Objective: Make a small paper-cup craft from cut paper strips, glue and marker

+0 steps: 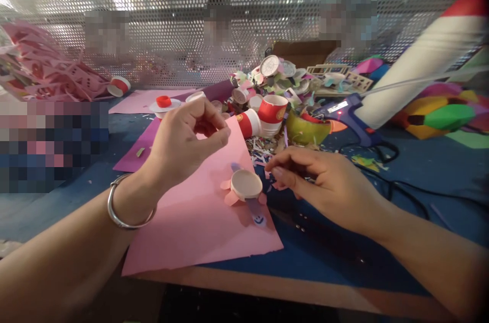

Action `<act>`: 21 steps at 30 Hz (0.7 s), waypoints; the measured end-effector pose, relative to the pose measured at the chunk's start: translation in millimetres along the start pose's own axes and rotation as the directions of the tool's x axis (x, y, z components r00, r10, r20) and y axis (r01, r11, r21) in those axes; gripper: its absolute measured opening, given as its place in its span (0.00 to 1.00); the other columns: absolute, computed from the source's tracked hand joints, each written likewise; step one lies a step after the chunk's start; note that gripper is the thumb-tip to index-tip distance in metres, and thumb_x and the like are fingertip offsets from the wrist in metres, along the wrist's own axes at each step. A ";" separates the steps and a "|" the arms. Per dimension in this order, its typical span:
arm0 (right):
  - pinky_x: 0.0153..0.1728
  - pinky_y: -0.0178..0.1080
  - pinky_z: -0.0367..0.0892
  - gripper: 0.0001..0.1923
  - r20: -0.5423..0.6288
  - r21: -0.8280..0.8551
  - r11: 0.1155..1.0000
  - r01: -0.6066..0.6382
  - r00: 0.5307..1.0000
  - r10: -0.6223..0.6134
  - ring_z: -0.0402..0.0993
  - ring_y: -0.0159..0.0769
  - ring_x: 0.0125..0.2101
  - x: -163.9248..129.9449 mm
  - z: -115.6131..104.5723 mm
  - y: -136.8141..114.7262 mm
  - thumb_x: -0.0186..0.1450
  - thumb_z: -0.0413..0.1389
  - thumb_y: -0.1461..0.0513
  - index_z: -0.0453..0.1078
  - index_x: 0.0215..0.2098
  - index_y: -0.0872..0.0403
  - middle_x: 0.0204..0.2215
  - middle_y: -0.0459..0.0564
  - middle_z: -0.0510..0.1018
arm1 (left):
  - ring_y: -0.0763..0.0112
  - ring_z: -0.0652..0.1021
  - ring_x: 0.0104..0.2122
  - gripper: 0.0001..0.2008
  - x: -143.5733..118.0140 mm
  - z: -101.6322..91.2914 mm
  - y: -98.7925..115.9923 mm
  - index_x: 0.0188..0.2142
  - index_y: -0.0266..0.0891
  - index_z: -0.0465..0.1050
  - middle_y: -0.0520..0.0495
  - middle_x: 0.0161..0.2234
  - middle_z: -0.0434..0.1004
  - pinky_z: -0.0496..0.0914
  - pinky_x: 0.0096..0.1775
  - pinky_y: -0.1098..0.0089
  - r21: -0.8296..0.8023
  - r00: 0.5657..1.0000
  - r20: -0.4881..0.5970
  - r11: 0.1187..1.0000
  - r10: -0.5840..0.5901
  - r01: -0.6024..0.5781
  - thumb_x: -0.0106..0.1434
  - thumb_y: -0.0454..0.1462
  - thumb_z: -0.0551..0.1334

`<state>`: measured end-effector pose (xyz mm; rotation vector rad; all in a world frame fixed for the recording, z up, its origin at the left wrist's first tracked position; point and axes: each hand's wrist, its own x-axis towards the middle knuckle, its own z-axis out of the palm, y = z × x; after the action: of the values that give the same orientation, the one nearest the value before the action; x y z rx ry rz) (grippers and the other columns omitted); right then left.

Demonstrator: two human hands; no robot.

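A small paper turtle [246,185] lies on a pink paper sheet [183,231]; its shell is a round pale cup base, with pink paper legs and a purple strip bearing a drawn smile. My left hand [187,142], a silver bangle on its wrist, hovers above the sheet, up and left of the turtle. Its thumb and forefinger are pinched together. To the right of the turtle is my right hand [317,180], also closed in a pinch and apart from it. Whatever either pinch might hold is too small or hidden to see.
Red-and-white paper cups [272,115] stand behind the sheet among paper scraps. Past them is a heap of paper crafts [286,76]. A blue glue gun [355,118] with a trailing black cable [412,198] sits at the right, near a large white roll [416,63]. Purple paper [135,152] lies left.
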<state>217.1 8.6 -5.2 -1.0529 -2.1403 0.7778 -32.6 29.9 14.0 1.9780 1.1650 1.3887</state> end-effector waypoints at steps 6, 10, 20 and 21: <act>0.22 0.30 0.65 0.06 -0.002 -0.045 0.999 0.020 1.000 -0.020 0.70 0.26 0.21 1.2 0.6 0.7 0.71 0.56 0.61 0.76 0.40 0.52 0.26 0.42 0.78 | 0.75 0.69 0.26 0.09 -2.6 1.2 2.6 0.28 0.40 0.68 0.54 0.27 0.70 0.65 0.29 0.71 0.028 0.998 0.040 0.998 -0.054 0.053 0.56 0.29 0.66; 0.23 0.30 0.67 0.07 -0.014 -0.019 1.000 -0.006 1.000 0.006 0.73 0.28 0.23 3.2 -1.3 -0.6 0.71 0.57 0.59 0.76 0.39 0.52 0.27 0.44 0.79 | 0.76 0.69 0.25 0.08 -8.7 10.2 2.8 0.26 0.39 0.68 0.55 0.25 0.70 0.64 0.27 0.72 0.084 0.983 0.154 0.992 -0.102 0.090 0.56 0.28 0.65; 0.22 0.32 0.64 0.10 -0.070 -0.058 0.995 -0.082 0.995 0.078 0.69 0.27 0.20 6.7 -9.0 8.9 0.71 0.57 0.54 0.76 0.40 0.51 0.24 0.42 0.77 | 0.78 0.73 0.27 0.06 -19.4 17.4 18.1 0.27 0.38 0.72 0.56 0.26 0.77 0.68 0.30 0.75 0.039 0.953 0.263 0.989 -0.150 0.145 0.56 0.27 0.64; 0.22 0.32 0.64 0.10 -0.073 -0.059 0.994 -0.087 0.994 0.083 0.69 0.27 0.21 7.0 -9.1 9.6 0.71 0.57 0.54 0.76 0.40 0.51 0.24 0.43 0.77 | 0.78 0.73 0.27 0.05 -20.4 18.1 18.4 0.27 0.38 0.72 0.56 0.26 0.77 0.68 0.30 0.75 0.030 0.952 0.259 0.987 -0.161 0.159 0.57 0.28 0.64</act>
<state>224.8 21.4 -4.5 -1.1929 -2.0832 0.7067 -11.8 4.7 10.0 1.9536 1.1798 1.0088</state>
